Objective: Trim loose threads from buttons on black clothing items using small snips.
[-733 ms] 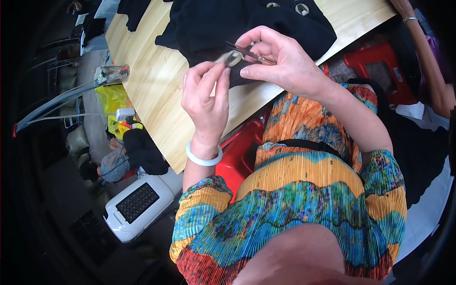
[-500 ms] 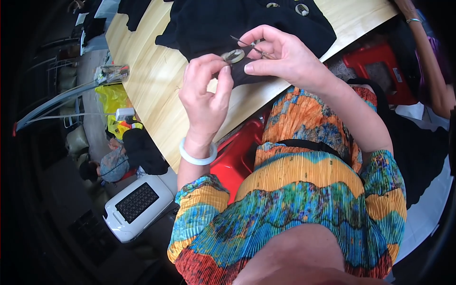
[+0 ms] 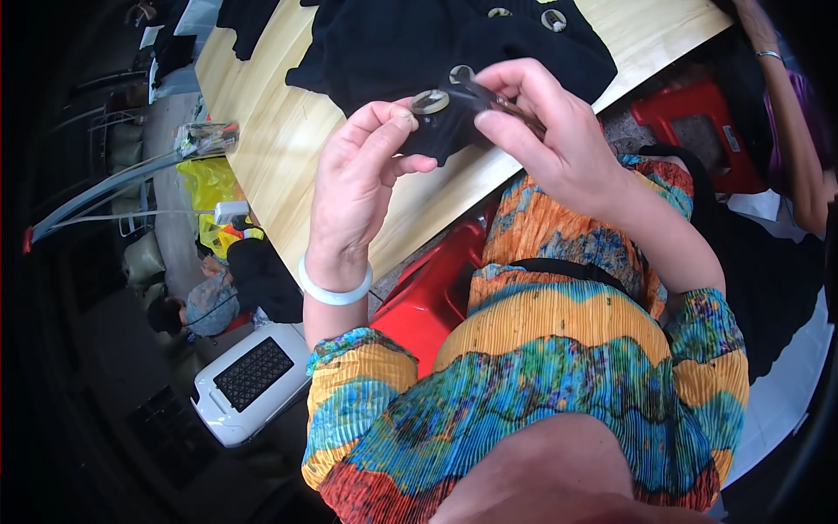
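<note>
Our left grip [image 3: 353,170] pinches a ring button [image 3: 432,109]; our right grip [image 3: 563,144], closed round snips [image 3: 524,115], now meets black cloth [image 3: 435,142].

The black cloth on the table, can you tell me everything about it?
The black cloth looks soft, spread loosely over the wooden table. Big round buttons with pale rims show on it. The part nearest the person is lifted; the left hand pinches it by one button; whether the right hand touches is too blurred to tell.
</note>
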Demonstrator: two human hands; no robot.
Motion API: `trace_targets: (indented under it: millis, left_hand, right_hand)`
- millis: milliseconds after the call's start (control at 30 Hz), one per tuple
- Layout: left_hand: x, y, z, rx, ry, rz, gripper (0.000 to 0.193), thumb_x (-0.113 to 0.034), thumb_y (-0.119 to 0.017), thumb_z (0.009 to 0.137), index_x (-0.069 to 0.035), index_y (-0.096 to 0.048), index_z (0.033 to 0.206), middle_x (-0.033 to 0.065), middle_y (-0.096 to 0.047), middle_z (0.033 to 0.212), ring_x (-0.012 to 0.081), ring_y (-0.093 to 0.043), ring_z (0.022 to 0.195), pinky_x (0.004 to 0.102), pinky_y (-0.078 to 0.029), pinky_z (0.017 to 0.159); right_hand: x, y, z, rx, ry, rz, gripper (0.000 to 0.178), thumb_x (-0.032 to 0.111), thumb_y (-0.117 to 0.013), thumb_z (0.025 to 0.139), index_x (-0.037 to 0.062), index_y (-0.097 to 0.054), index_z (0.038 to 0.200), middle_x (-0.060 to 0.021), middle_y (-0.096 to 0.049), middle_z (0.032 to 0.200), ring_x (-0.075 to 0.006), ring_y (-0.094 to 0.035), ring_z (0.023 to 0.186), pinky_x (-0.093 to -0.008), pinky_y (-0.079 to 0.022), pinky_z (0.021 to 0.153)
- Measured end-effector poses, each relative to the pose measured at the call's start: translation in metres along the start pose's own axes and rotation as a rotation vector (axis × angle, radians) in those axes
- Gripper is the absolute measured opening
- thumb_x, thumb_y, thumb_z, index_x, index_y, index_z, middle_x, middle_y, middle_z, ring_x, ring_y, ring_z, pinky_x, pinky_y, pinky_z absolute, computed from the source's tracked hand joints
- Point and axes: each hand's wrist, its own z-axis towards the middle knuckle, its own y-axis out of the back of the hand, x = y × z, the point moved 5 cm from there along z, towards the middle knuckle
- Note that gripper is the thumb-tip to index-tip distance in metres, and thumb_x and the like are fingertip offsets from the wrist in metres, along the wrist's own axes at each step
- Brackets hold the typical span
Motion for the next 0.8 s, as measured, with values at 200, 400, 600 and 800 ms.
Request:
trace_targets:
  millis: [200, 400, 600, 800]
  left_hand:
    - [-0.005, -0.011, 0.002, -0.007, -0.081, 0.12, 0.01, -0.007, -0.052, 0.085, 0.001, -0.056, 0.089, 0.0095, -0.054, 0.102, 0.0113, -0.055, 0.082, 0.0234, -0.052, 0.066]
    - [-0.004, -0.016, -0.003, 0.002, -0.192, 0.252, 0.01, -0.007, -0.051, 0.085, 0.002, -0.055, 0.089, 0.0097, -0.053, 0.106, 0.0114, -0.053, 0.085, 0.0244, -0.049, 0.071]
    - [-0.003, -0.018, -0.004, 0.024, -0.19, 0.284, 0.01, -0.007, -0.051, 0.085, 0.002, -0.054, 0.089, 0.0093, -0.052, 0.107, 0.0115, -0.054, 0.085, 0.0243, -0.049, 0.072]
    - [-0.002, -0.014, 0.0, -0.007, -0.075, 0.1, 0.009, -0.007, -0.051, 0.085, 0.001, -0.054, 0.088, 0.0098, -0.052, 0.107, 0.013, -0.055, 0.085, 0.0243, -0.051, 0.072]
  right_hand:
    - [0.006, 0.009, 0.004, 0.08, 0.099, -0.172, 0.02, 0.018, -0.057, 0.08, 0.0008, -0.05, 0.088, -0.0099, -0.055, 0.064, -0.023, -0.056, 0.057, -0.0302, -0.042, 0.052]
    - [0.016, 0.011, 0.009, 0.187, 0.116, -0.27, 0.017, 0.017, -0.056, 0.08, 0.001, -0.051, 0.082, -0.0115, -0.055, 0.064, -0.0254, -0.055, 0.058, -0.032, -0.042, 0.051]
    - [0.014, 0.01, 0.008, 0.164, 0.136, -0.261, 0.015, 0.015, -0.057, 0.08, 0.0011, -0.052, 0.081, -0.0113, -0.054, 0.062, -0.0239, -0.055, 0.056, -0.0302, -0.042, 0.05]
    - [0.005, 0.017, 0.002, -0.058, -0.009, -0.026, 0.012, 0.009, -0.057, 0.081, -0.0004, -0.054, 0.087, -0.0038, -0.054, 0.059, -0.0062, -0.049, 0.051, -0.0206, -0.037, 0.045]
